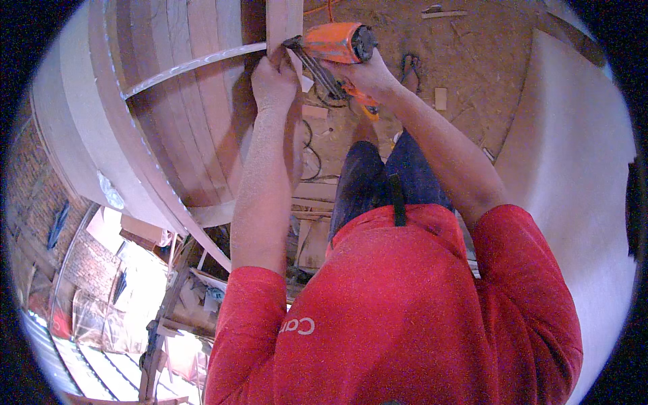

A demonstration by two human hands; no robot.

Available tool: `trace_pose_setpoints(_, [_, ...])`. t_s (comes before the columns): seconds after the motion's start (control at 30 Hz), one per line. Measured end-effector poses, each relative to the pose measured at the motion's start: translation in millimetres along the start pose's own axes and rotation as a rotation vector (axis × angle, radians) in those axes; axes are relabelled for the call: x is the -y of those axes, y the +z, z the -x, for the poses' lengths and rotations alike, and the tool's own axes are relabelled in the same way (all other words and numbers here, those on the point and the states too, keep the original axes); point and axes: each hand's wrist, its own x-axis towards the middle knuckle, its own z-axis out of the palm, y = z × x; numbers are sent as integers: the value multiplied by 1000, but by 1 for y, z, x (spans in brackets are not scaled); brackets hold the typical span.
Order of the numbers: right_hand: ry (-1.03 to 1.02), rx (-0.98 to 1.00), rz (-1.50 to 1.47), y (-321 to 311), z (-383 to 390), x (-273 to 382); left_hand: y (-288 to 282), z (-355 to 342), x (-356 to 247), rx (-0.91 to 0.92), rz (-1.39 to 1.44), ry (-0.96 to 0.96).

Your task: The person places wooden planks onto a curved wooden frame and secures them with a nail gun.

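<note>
An orange nail gun (331, 42) with a dark magazine is gripped in my right hand (361, 77), its dark nose at the edge of an upright light wooden strip (285, 17). My left hand (273, 81) is closed on that strip just below the nose, fingers partly hidden behind the thumb and wood. A curved batten (192, 65) with white smeared material along it runs leftward from there across the planks (202, 128) of a curved wooden structure. Whether the nose touches the wood I cannot tell exactly.
A chipboard floor (489, 81) holds scraps, a small wood block (440, 98) and dark hoses or cords (310, 162). A large pale curved panel (567, 202) stands at right. At lower left, past the structure, are timber framing (165, 327), a brick surface (88, 270) and bright light.
</note>
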Motion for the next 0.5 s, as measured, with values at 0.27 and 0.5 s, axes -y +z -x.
trace_pose_setpoints(0.27, [-140,54,296,-2,-1,-1,4,-3,8,8,-47,11])
trace_pose_setpoints(0.5, [-40,78,380,5,-1,6,5,-2,12,-9,49,-5])
